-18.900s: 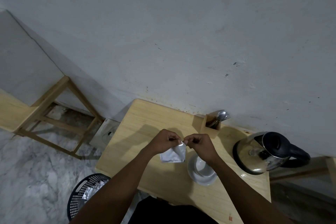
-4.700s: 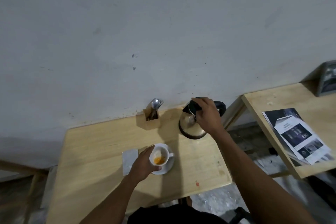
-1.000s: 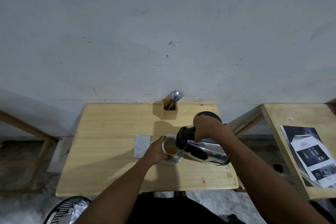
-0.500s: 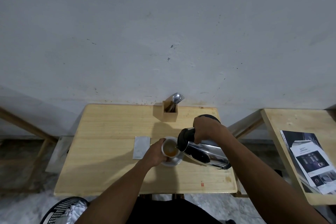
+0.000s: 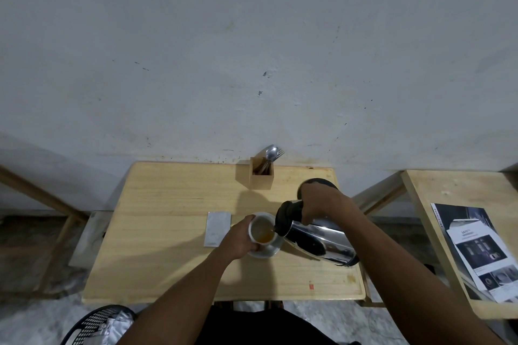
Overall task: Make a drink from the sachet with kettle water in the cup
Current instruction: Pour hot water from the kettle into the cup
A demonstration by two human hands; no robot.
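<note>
Water is being poured from the kettle [image 5: 316,238] into the cup [image 5: 262,230]. The kettle is tipped far over on its side, with its spout right at the cup's rim. The right hand [image 5: 319,202] is wrapped tight around the kettle's black handle. The left hand [image 5: 238,238] is curled around the side of the cup, and the cup is held steady by it. The cup sits on a white saucer [image 5: 265,251] near the middle of the table [image 5: 168,246]. An orange-brown drink can be seen inside the cup, and it looks partly full.

To do this step well, the water should be poured slowly, in a thin stream. The spout should be kept close over the middle of the cup, so nothing splashes out. The water level should be watched the whole time. Some room should be left at the top, so the drink can be stirred and carried without spilling.

The water is likely hot, so care is needed with the left hand. Its fingers are close to the rim and to the spout, and they could be burned by a splash. They are best kept low on the cup's side.

When the cup is full enough, the kettle should be tipped back upright gently, not jerked.

The silver sachet [image 5: 218,228] lies flat on the table, just left of the cup. Spoons stand in a wooden holder [image 5: 262,173] at the back of the table and could be used for stirring.
</note>
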